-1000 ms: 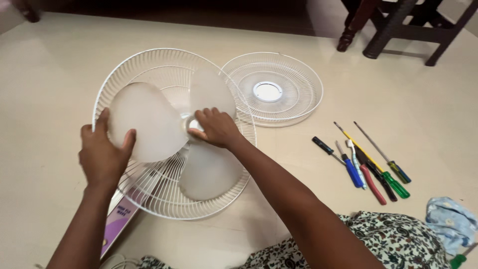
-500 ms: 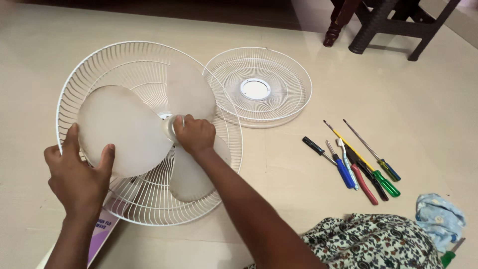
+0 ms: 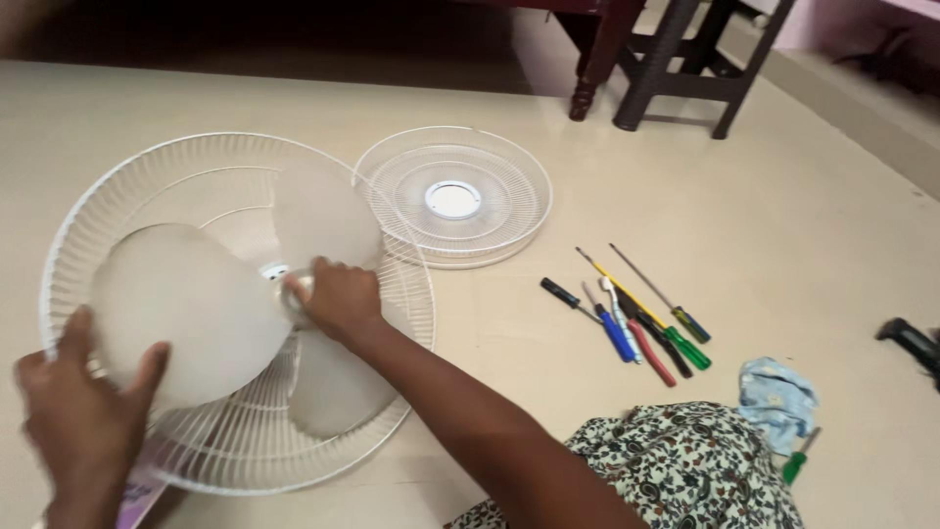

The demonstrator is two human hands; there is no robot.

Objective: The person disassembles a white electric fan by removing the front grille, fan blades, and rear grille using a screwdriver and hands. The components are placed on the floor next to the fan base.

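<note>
A white wire fan guard (image 3: 196, 167) lies tilted on the floor with a translucent three-blade fan blade (image 3: 186, 294) inside it. My left hand (image 3: 83, 411) grips the outer edge of the nearest blade, fingers curled over it. My right hand (image 3: 333, 299) is closed around the small hub cap at the blade's centre. A second round white guard (image 3: 499, 220) with a white centre disc lies flat just to the right, touching the first guard's rim.
Several screwdrivers (image 3: 632, 318) with blue, red, green and black handles lie on the floor to the right. A pale blue cloth (image 3: 778, 392) and a small green screwdriver (image 3: 798, 456) sit nearby. Dark chair legs (image 3: 666, 69) stand at the back. A black object (image 3: 911, 338) lies far right.
The view has swung, so the fan and both hands sit further left and lower in frame. My hands keep their grip on blade and hub. The black object has come into view.
</note>
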